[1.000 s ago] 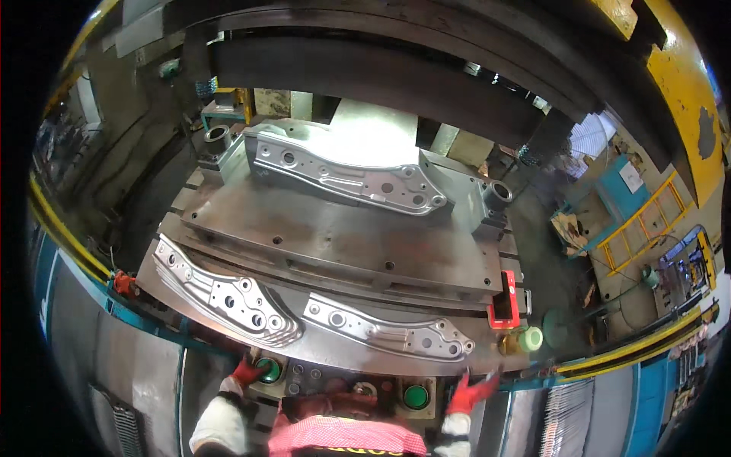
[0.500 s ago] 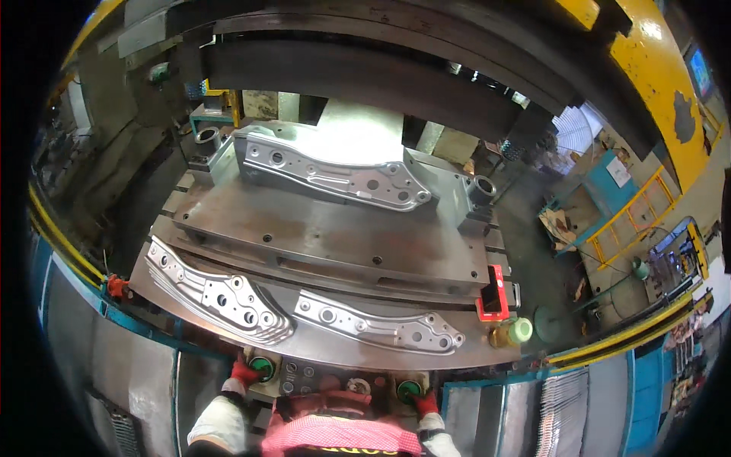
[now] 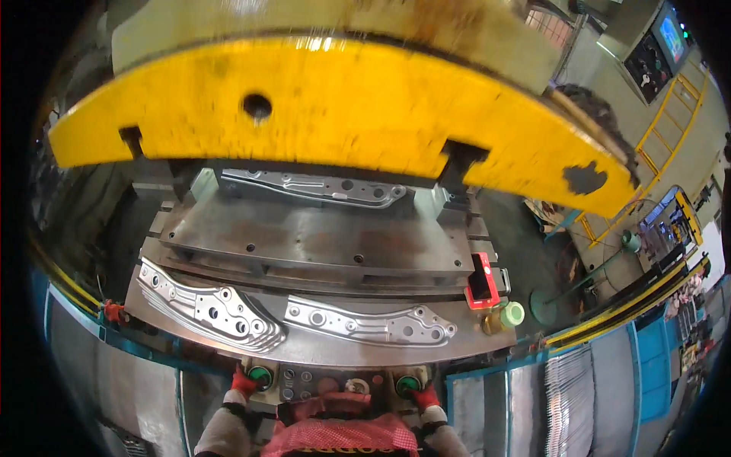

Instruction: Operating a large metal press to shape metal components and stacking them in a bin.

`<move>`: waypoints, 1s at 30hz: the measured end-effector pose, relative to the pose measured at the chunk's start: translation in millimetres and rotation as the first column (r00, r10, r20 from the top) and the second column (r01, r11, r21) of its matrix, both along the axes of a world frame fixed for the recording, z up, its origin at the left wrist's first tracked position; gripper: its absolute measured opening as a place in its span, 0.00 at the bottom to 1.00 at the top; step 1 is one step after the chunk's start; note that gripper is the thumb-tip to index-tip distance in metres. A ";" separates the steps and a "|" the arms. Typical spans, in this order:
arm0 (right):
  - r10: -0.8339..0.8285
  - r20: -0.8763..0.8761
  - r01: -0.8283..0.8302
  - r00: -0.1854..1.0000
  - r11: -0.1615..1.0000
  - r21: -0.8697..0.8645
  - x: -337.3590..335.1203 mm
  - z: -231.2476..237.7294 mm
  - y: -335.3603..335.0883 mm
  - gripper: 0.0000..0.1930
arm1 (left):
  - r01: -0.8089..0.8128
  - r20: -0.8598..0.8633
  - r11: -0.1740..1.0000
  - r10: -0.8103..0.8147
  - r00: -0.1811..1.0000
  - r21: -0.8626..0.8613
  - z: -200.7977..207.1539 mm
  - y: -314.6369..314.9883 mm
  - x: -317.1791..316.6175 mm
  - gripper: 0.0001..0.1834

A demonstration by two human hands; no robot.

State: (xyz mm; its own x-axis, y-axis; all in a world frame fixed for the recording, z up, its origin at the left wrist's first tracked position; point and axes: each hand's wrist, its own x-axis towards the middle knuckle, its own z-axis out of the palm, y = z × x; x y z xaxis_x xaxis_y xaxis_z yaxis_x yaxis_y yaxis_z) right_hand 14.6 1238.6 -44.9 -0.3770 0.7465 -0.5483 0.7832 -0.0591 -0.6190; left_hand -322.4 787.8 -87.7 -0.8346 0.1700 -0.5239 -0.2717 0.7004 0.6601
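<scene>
My left hand (image 3: 244, 381), in a red glove, lies against the left green push button (image 3: 260, 377) on the control panel, fingers apart. Across the panel, my gloved right hand (image 3: 426, 396) rests at the right green push button (image 3: 407, 385), its fingers partly hidden but seemingly spread. Neither hand holds anything. Beyond the panel, a stack of stamped metal brackets (image 3: 209, 309) lies on the left of the press bed, with a single bracket (image 3: 369, 323) to its right. Another bracket (image 3: 320, 188) sits on the die, its top edge covered by the yellow press ram (image 3: 343, 99).
A red-framed block (image 3: 481, 282) and a bottle with a pale green cap (image 3: 504, 317) stand on the bed's right end. Lower die plate (image 3: 304, 228) spans the middle. A yellow-and-black rail (image 3: 601, 324) and blue-edged bins flank the right side. A control screen (image 3: 670, 38) stands far right.
The yellow ram has come down across the far part of the view, hiding the die's back and the upper edge of its bracket. Both hands stay at the green buttons; my view shifts slightly.
</scene>
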 end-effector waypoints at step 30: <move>0.822 0.423 -0.828 0.382 0.102 0.551 -203.6 215.8 22.8 0.57 | 0.294 -0.931 0.918 -0.324 0.166 -0.267 381.2 200.2 -127.7 0.36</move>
